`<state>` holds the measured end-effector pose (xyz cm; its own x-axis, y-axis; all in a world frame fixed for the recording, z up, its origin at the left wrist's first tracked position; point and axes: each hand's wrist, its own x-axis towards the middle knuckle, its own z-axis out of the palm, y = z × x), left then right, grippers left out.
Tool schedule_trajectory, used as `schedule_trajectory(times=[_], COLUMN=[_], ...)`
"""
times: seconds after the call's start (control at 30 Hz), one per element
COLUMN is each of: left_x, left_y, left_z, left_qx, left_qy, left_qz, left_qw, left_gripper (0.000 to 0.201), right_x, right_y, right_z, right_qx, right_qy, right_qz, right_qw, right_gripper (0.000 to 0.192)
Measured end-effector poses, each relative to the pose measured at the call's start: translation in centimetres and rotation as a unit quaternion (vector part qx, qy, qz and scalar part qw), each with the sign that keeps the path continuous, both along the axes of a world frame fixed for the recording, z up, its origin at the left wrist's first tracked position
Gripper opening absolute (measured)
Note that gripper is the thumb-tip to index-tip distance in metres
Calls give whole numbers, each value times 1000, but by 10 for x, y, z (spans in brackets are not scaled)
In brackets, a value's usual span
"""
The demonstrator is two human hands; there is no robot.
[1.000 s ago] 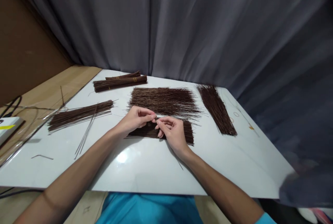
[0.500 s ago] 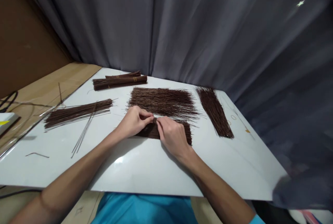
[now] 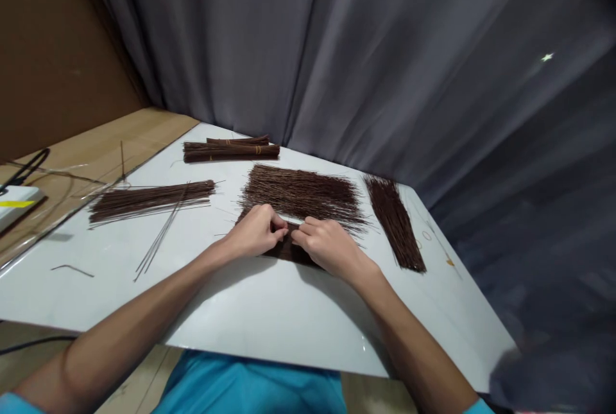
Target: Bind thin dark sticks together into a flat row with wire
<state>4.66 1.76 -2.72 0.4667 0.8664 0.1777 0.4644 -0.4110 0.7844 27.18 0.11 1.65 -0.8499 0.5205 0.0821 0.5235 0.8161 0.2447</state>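
Observation:
My left hand (image 3: 260, 231) and my right hand (image 3: 327, 242) are close together over a flat layer of thin dark-brown sticks (image 3: 294, 252) near the middle of the white table. Thumb and forefinger of my left hand are pinched. The fingers of my right hand are curled together, a small gap away from the left fingertips. Whatever sits between the fingertips is too small to make out. Just beyond my hands lies a wide, loose pile of the same brown sticks (image 3: 303, 196), its ends ragged. My hands hide much of the nearer layer.
Two tied stick bundles (image 3: 231, 152) lie at the back. A loose stick bundle (image 3: 151, 201) is on the left, a few single sticks (image 3: 161, 241) beside it. Another stick bundle (image 3: 395, 224) slants at right, near a rubber band (image 3: 427, 235). A grey curtain (image 3: 308, 48) hangs behind the table.
The view has tilted and shifted slightly. My right hand has turned, its fingers now more curled toward the left hand, and it covers the layer's right end. The surrounding bundles stay put.

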Motion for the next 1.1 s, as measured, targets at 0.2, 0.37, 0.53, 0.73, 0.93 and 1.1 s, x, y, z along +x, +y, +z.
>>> schedule_trajectory(times=[0.2, 0.37, 0.53, 0.73, 0.93, 1.1], left_x=[1, -2, -11, -15, -18, -18], left_y=[-4, -4, -5, -11, -10, -5], left_z=[7, 17, 29, 40, 46, 37], left_qx=[-61, -140, -187, -229, -175, 11], left_qy=[21, -29, -90, -129, -222, -168], left_qz=[-34, -145, -161, -221, -144, 6], left_qw=[997, 979, 965, 939, 948, 986], left_gripper=[26, 22, 25, 36, 41, 31], right_x=[-3, 7, 21, 21, 9, 3], right_y=[10, 32, 51, 43, 18, -6], right_z=[16, 27, 15, -4, -9, -4], right_qx=[-15, -107, -245, -360, -360, -173], right_qy=[34, 97, 248, 355, 427, 338], right_qz=[24, 26, 24, 37, 31, -3], right_qw=[999, 989, 937, 862, 829, 925], right_gripper=[17, 23, 21, 19, 22, 24])
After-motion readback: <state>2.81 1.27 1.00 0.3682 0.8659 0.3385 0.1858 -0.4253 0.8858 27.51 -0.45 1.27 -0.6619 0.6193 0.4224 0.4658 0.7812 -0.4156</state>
